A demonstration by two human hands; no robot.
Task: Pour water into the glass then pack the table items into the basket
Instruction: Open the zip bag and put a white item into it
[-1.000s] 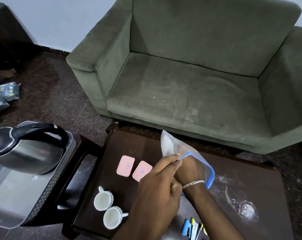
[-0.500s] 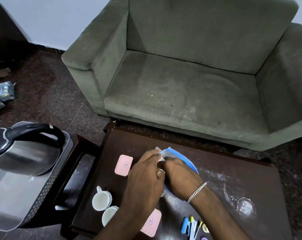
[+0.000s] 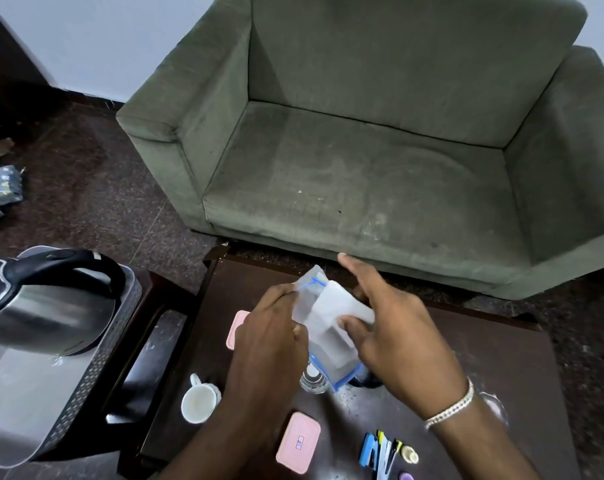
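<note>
Both of my hands hold a clear plastic zip bag (image 3: pixel 328 320) with a blue seal, folded flat, just above the dark wooden table (image 3: pixel 484 348). My left hand (image 3: pixel 269 334) pinches its left edge near the blue strip. My right hand (image 3: pixel 394 334), a silver bracelet on its wrist, grips the right side with the thumb on top and the index finger stretched out. A small clear glass (image 3: pixel 314 379) stands right under the bag. The grey perforated basket (image 3: pixel 96 368) sits at the left with a steel kettle (image 3: pixel 40 306) inside.
On the table are a white cup (image 3: pixel 198 403), a pink lid (image 3: pixel 298 441) near the front, another pink lid (image 3: pixel 236 327) partly behind my left hand, and several pens (image 3: pixel 380 452). A green sofa (image 3: pixel 362 168) stands just beyond the table.
The bag stood open and upright, was pressed down onto the table, and is now folded flat and held above the glass. My right hand has come out of it.
</note>
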